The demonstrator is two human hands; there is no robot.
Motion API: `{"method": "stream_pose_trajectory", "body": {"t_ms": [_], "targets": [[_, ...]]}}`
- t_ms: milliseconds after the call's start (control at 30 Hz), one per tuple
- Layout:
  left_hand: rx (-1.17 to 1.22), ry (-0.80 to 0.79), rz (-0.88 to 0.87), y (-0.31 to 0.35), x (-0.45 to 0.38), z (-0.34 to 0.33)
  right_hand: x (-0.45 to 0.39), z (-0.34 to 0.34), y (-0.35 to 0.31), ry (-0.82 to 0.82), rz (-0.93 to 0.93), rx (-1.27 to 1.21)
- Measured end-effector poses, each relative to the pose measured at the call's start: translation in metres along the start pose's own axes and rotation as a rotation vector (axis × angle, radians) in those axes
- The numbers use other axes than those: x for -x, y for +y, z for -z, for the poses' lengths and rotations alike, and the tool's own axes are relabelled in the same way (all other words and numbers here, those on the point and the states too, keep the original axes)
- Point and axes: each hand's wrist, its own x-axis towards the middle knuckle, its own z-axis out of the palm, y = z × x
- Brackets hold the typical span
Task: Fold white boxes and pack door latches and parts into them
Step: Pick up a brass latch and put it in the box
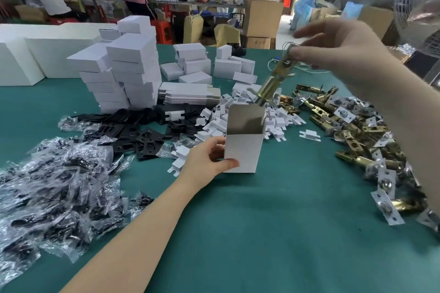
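Note:
An open white box (242, 152) stands upright on the green table, its top flap raised at the back. My left hand (207, 158) grips its left side, thumb on the front face. My right hand (333, 54) pinches the upper end of a brass door latch (273, 78), which hangs tilted with its lower tip just above the box's open mouth.
A heap of brass latches (352, 135) lies at the right. Small white card inserts (238, 114), black plates (142, 135) and bagged parts (59, 185) lie to the left. Stacked closed white boxes (128, 71) and flat blanks (188, 95) stand behind. People work at far tables.

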Motion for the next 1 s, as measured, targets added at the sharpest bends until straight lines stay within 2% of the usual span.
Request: {"method": "stream_pose_trajectory", "body": {"t_ms": [100, 200, 267, 533, 667, 833, 900, 1000], "targets": [[0.007, -0.038, 0.005, 0.003, 0.002, 0.002, -0.002, -0.028, 0.0, -0.116, 0.004, 0.035], [0.012, -0.072, 0.023, 0.004, 0.002, 0.005, -0.003, -0.048, 0.01, -0.162, 0.065, 0.242], [0.033, -0.072, 0.035, 0.004, 0.001, 0.007, -0.005, -0.052, 0.017, -0.163, 0.098, 0.317], [-0.007, -0.074, 0.032, 0.005, 0.0, 0.007, -0.003, -0.043, 0.025, -0.079, 0.124, 0.347], [-0.008, -0.069, 0.03, 0.005, 0.001, 0.006, 0.003, -0.054, 0.03, -0.206, 0.102, 0.472], [-0.006, -0.066, 0.024, 0.004, 0.001, 0.006, 0.012, -0.081, 0.041, -0.291, 0.149, 0.616], [0.005, -0.062, 0.027, 0.004, 0.001, 0.006, 0.013, -0.083, 0.043, -0.205, 0.141, 0.546], [0.012, -0.071, 0.028, 0.003, 0.001, 0.006, 0.013, -0.074, 0.054, 0.19, 0.146, 0.301]]}}
